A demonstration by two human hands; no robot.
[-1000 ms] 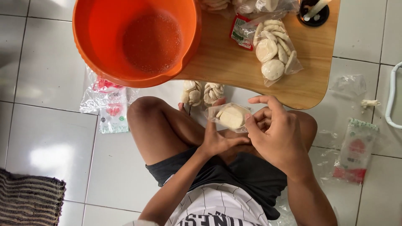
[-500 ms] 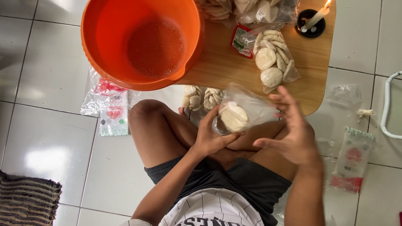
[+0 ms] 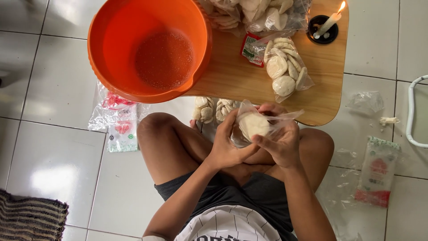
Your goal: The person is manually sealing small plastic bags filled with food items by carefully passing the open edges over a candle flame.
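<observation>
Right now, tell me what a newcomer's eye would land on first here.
The big orange basin dominates the upper left, overhanging the low wooden table. A lit candle burns at the table's far right corner. Below the table's edge, the left hand and right hand both grip a clear bag of pale dough discs above the person's lap.

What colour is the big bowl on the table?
Orange; the bowl shows clearly in the head view.
</observation>
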